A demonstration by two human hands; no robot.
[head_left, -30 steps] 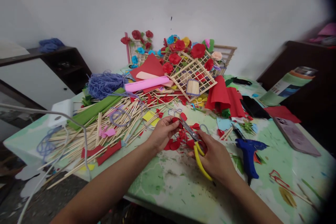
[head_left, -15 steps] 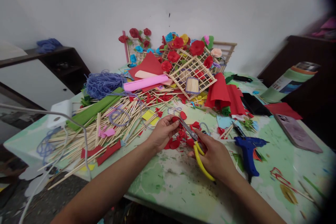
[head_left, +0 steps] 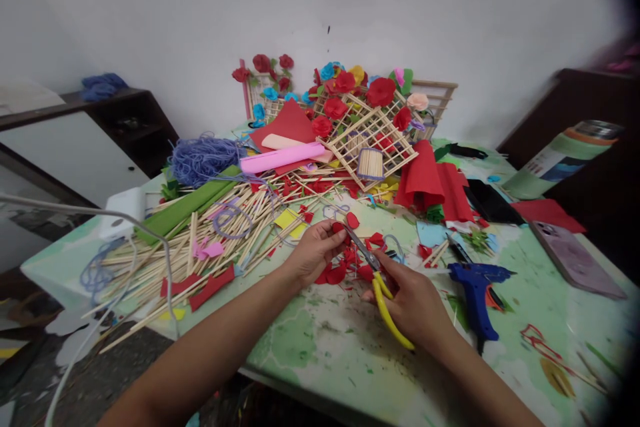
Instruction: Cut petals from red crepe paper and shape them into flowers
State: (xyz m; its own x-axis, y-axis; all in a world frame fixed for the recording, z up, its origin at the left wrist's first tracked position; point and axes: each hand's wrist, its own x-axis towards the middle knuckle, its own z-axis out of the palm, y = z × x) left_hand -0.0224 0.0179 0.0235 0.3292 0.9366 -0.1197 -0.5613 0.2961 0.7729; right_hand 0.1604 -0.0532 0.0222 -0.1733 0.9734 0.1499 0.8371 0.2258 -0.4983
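Observation:
Between the fingertips of my left hand (head_left: 316,255) is pinched a small piece of red paper (head_left: 339,227). My right hand (head_left: 407,293) grips yellow-handled scissors (head_left: 387,313), whose metal blades point up and left to the red paper beside my left fingertips. Another rounded red piece (head_left: 353,221) shows just beyond the blade tips; I cannot tell whether it is attached. Under and behind the blades lie several cut red paper petals (head_left: 336,273) on the green patterned tablecloth (head_left: 320,340).
Thin wooden sticks (head_left: 165,267) and blue-purple yarn (head_left: 205,159) spread over the left side. Stick lattices (head_left: 373,140) with paper flowers stand against the wall. A blue glue gun (head_left: 477,297), a phone (head_left: 575,257) and a bottle (head_left: 560,157) are on the right. A white cable (head_left: 167,267) hangs at left.
The whole view has shifted slightly, so the table's things appear a little farther right. My hands keep nearly the same pose, the scissors still at the red paper.

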